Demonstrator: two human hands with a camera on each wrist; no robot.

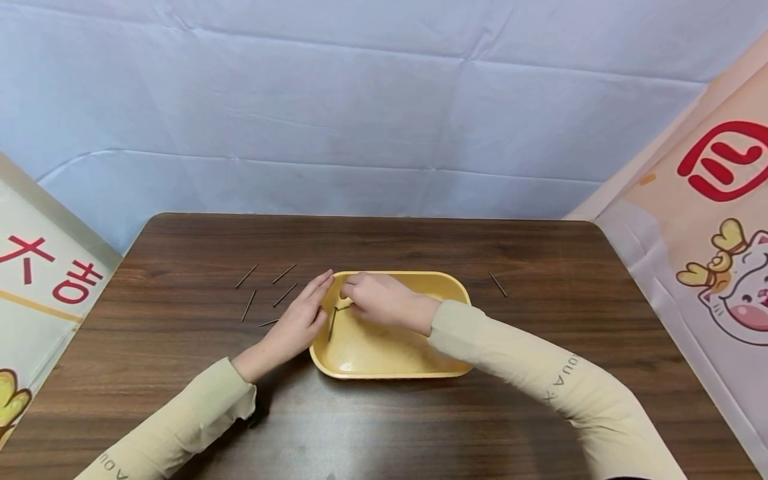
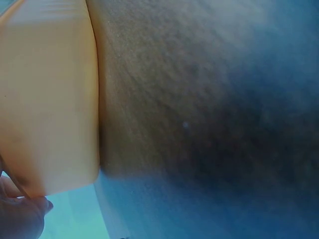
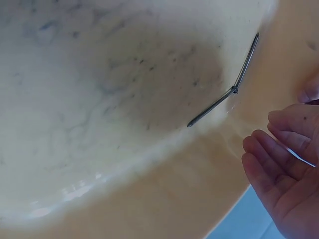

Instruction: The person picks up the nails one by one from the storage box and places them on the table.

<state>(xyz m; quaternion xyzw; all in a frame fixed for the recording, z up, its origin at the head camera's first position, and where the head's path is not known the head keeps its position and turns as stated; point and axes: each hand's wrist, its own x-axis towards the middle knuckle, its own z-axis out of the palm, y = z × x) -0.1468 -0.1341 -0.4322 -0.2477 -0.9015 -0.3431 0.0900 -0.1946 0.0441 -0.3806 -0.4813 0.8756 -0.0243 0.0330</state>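
Note:
My left hand [image 1: 297,320] grips the left side of a yellow plastic tray [image 1: 390,375], its fingers over the rim by the back corner. In the left wrist view, fingers [image 2: 22,216] bend round the end of the tray's outer wall [image 2: 47,99]. Inside the tray, my right hand [image 1: 384,300] hovers over the back left corner with bent fingers. Two thin dark nails [image 3: 214,107] lie there with their heads together. The right wrist view shows the right hand [image 3: 284,174] beside them, cut by the frame edge. Whether it pinches anything is hidden.
Several more nails [image 1: 249,305] lie spread on the brown wooden table [image 1: 372,433], left of the tray. A single nail [image 1: 498,284] lies to its right. Behind the table hangs a pale cloth [image 1: 360,120], with printed panels [image 1: 720,267] at the sides.

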